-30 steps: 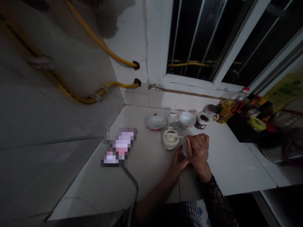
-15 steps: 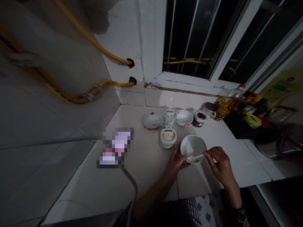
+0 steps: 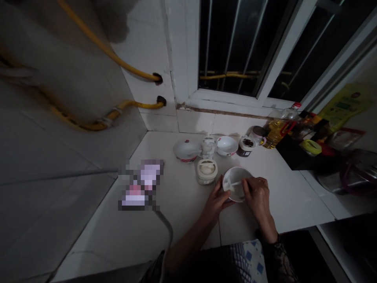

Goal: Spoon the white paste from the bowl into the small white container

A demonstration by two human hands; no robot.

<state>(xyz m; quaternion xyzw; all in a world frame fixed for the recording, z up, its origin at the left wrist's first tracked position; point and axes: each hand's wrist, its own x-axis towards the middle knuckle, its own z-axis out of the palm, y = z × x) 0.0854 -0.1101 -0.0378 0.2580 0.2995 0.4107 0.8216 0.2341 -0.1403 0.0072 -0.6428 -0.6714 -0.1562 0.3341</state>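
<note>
My left hand (image 3: 217, 202) grips the left side of a white bowl (image 3: 249, 171), thumb at the rim and fingers beneath, holding it tilted over the counter. In my right hand (image 3: 257, 193) is the handle of a small white spoon (image 3: 235, 183), pinched between closed fingers over the bowl's right rim. The spoon's head rests inside the bowl, toward its left side. A lidded white container (image 3: 207, 169) stands just left of the bowl. Behind it are a clear-lidded jar (image 3: 209, 146) and two white bowls, one at left (image 3: 186, 151) and one at right (image 3: 227, 146).
A dark-filled jar (image 3: 246, 146), a brown-lidded jar (image 3: 259, 135) and an oil bottle (image 3: 275, 131) line the back right. Beside them a black rack (image 3: 290, 155) holds condiments. A blurred-out device (image 3: 144, 184) with a cable lies left. A metal pot (image 3: 328, 182) is far right.
My right hand has moved left over the bowl, and the spoon has swung further into its left side. My left hand still grips the bowl. The view has shifted slightly.
</note>
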